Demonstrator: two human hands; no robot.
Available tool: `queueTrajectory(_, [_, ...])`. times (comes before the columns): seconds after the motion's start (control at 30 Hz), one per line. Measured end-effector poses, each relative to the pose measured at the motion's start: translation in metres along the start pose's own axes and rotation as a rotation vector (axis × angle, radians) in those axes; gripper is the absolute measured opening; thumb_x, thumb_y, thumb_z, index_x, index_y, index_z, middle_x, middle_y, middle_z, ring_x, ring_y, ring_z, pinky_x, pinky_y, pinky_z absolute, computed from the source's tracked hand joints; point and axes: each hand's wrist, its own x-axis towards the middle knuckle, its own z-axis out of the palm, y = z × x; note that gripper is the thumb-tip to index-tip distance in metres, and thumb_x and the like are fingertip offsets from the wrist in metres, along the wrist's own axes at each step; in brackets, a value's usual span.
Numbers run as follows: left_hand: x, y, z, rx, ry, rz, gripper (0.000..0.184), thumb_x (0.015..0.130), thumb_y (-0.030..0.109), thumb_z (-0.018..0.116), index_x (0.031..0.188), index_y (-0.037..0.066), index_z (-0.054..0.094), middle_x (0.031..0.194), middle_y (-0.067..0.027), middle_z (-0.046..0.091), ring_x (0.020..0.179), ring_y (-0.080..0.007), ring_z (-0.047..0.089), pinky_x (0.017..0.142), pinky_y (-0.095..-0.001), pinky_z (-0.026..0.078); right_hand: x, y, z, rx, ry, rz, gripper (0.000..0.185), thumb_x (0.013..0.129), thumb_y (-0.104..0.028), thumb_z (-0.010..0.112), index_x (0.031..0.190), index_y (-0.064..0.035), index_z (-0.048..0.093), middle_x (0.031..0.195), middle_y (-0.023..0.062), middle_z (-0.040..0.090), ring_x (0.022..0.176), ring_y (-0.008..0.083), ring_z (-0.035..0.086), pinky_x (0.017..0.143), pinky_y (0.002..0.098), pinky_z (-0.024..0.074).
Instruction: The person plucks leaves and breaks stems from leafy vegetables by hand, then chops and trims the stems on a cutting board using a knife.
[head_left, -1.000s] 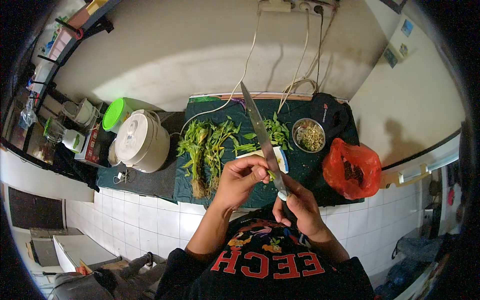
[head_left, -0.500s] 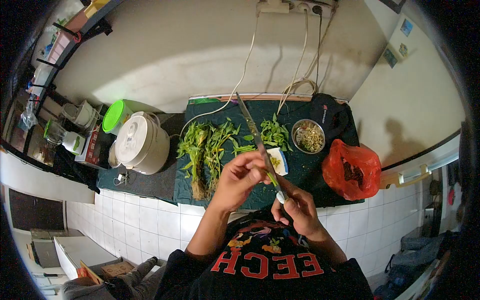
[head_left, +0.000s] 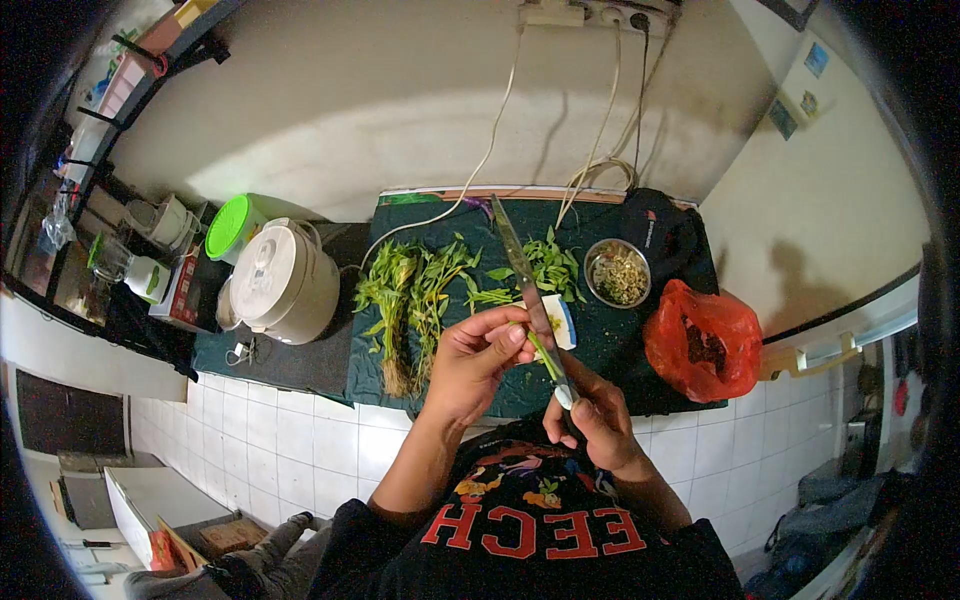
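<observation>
My left hand (head_left: 478, 362) pinches a green stem (head_left: 542, 352) between thumb and fingers. In my right hand (head_left: 594, 418) is a long knife (head_left: 522, 268), its white handle inside my fingers and its blade pointing up and away over the table. The blade lies against or just beside the stem; I cannot tell which. Beyond my hands sits a white dish with a blue rim (head_left: 558, 318), holding small green bits and partly hidden by the knife. Leafy cut greens (head_left: 548, 270) lie behind it. To the left are bunches of rooted greens (head_left: 408, 300).
A metal bowl of chopped pieces (head_left: 618, 272) and a red plastic bag (head_left: 702, 340) stand to the right on the dark green cloth (head_left: 480, 390). A black cap (head_left: 658, 230) lies behind them. A white rice cooker (head_left: 282, 280) stands left. Cords hang down the wall.
My left thumb and fingers have shifted slightly on the stem. The knife has tipped a little, its tip moving right and down. Things on the table stay put.
</observation>
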Motion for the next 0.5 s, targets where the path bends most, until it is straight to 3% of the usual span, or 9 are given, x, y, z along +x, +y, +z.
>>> queueTrajectory(0.3, [-0.005,0.000,-0.002,0.034,-0.037,0.064,0.025,0.087,0.010,0.070,0.109,-0.002,0.066,0.100,-0.0091,0.067,0.088,-0.0168,0.064,0.076,-0.0284,0.052,-0.002,0.005,0.003,-0.087,-0.005,-0.065,0.078,0.096,-0.052,0.050,0.148,0.0017,0.028,0.063,0.0044,0.056,0.052,0.0072,0.048,0.044,0.0207,0.0342])
queueTrajectory(0.37, [-0.007,0.001,-0.004,0.175,-0.042,0.024,0.024,0.087,0.009,0.069,0.108,-0.002,0.066,0.101,-0.0094,0.068,0.090,-0.0169,0.064,0.078,-0.0302,0.052,-0.003,0.007,0.003,-0.129,-0.006,-0.106,0.076,0.097,-0.050,0.049,0.148,0.0019,0.028,0.063,0.0043,0.056,0.052,0.0071,0.047,0.044,0.0207,0.0344])
queueTrajectory(0.5, [-0.011,-0.003,0.002,0.110,-0.057,0.072,0.024,0.090,0.005,0.066,0.112,-0.003,0.065,0.100,-0.0110,0.069,0.083,-0.0137,0.065,0.076,-0.0268,0.054,-0.004,0.005,0.004,-0.143,0.004,-0.114,0.075,0.098,-0.049,0.047,0.148,0.0030,0.027,0.063,0.0046,0.056,0.052,0.0071,0.047,0.045,0.0209,0.0348])
